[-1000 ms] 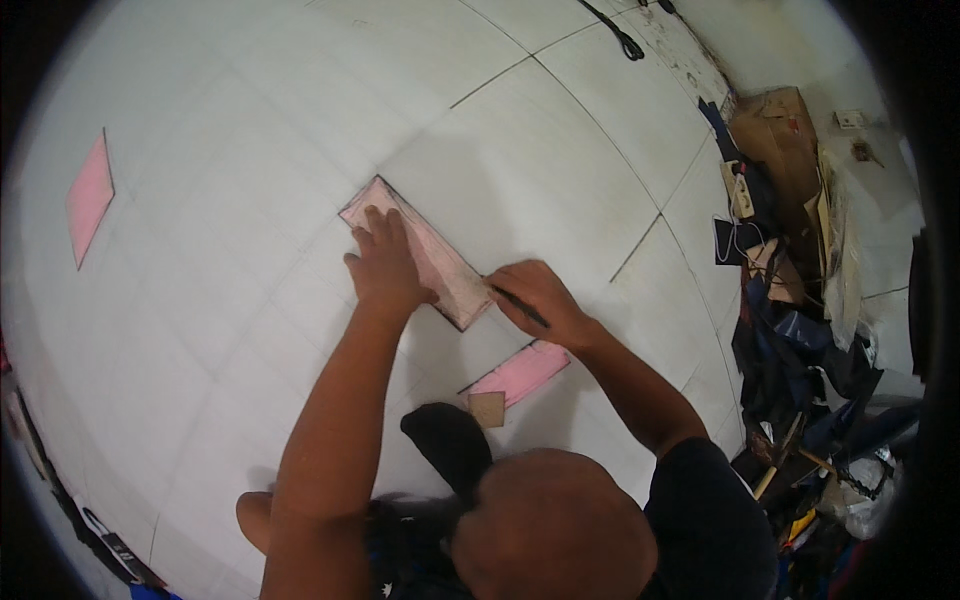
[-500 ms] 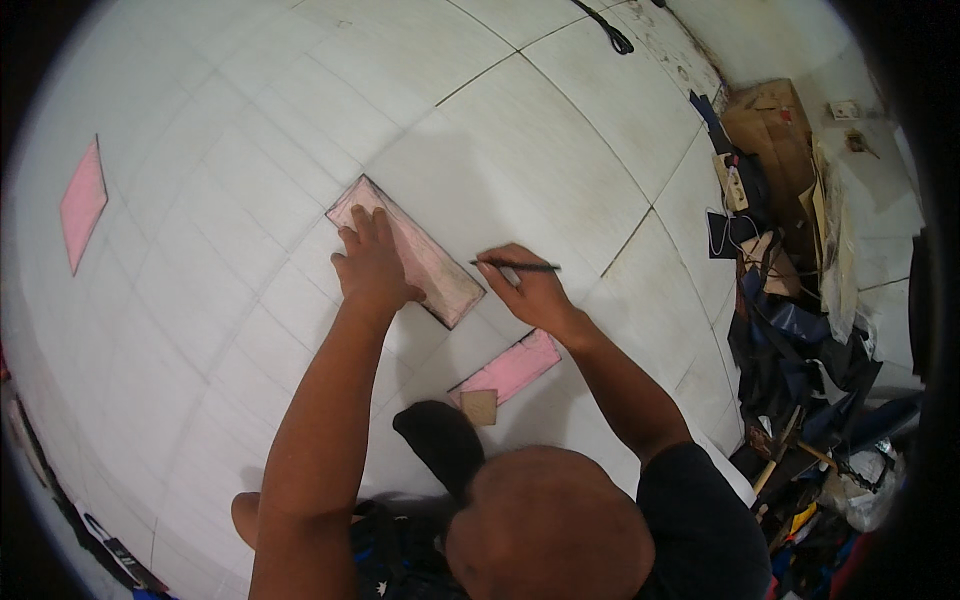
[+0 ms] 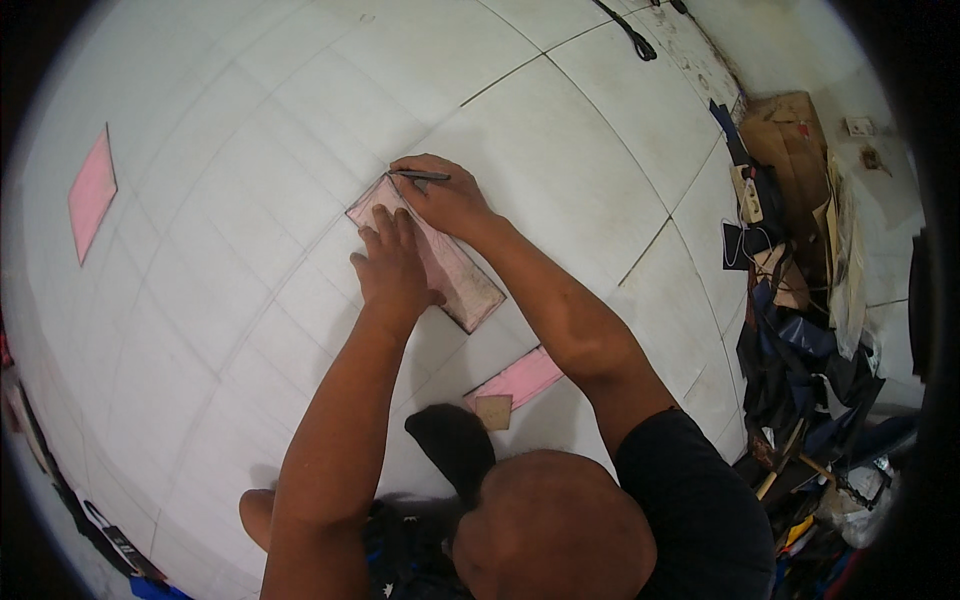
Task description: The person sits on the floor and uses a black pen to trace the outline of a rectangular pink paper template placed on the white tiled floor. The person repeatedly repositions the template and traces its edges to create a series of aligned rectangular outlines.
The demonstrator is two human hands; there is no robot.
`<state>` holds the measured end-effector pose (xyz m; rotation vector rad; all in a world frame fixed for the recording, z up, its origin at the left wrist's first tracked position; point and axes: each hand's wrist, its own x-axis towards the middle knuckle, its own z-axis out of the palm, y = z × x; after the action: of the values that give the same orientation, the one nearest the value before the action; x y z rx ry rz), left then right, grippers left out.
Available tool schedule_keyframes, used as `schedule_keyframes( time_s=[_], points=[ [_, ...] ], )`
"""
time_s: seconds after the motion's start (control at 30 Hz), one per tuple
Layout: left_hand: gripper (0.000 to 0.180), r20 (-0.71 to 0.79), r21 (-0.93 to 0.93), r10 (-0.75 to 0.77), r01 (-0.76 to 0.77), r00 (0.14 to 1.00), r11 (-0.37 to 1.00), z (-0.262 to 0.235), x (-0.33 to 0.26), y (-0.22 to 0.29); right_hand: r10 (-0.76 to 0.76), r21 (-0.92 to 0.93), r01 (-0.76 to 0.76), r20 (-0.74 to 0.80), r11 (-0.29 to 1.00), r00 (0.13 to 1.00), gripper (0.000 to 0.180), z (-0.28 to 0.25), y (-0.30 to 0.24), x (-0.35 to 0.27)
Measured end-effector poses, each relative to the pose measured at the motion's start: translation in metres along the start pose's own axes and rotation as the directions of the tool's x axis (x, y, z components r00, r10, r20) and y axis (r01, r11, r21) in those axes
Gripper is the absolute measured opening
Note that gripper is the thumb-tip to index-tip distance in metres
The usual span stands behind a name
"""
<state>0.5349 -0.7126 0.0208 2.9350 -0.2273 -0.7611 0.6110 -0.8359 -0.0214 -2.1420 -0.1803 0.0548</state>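
A rectangular pale pink template with dark edges lies slantwise on a thin white sheet. My left hand rests on its left part, fingers spread and pressing it flat. A slim dark pen is pinched in my right hand, its tip at the template's far corner. My right wrist passes over the template's right long edge. Nearer to me lies a brighter pink strip, its right end hidden by my right arm. A small tan square overlaps its left end.
A pink diamond-shaped piece lies at the far left. Faint grid lines show across the white surface. Along the right wall are a cardboard box, a power strip and a heap of dark cloth and tools. A black cable lies at the top.
My right hand has gone with the pen from beside the template's lower right edge up to its far corner. My left hand stays on the template. The whole view has shifted slightly.
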Motion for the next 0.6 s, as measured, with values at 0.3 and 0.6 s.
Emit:
schedule_keyframes(
  time_s=[0.3, 0.6],
  points=[
    [0.143, 0.079, 0.032, -0.036, 0.033, 0.996, 0.999, -0.003, 0.003, 0.001, -0.304, -0.19, 0.328, 0.144, 0.925, 0.942, 0.015, -0.041, 0.022, -0.055],
    [0.14, 0.051, -0.018, -0.02, 0.021, 0.998, 1.0, -0.004, 0.001, 0.0, 0.051, -0.318, 0.02, 0.211, 0.948, 0.976, 0.016, -0.109, 0.019, -0.203]
  ],
)
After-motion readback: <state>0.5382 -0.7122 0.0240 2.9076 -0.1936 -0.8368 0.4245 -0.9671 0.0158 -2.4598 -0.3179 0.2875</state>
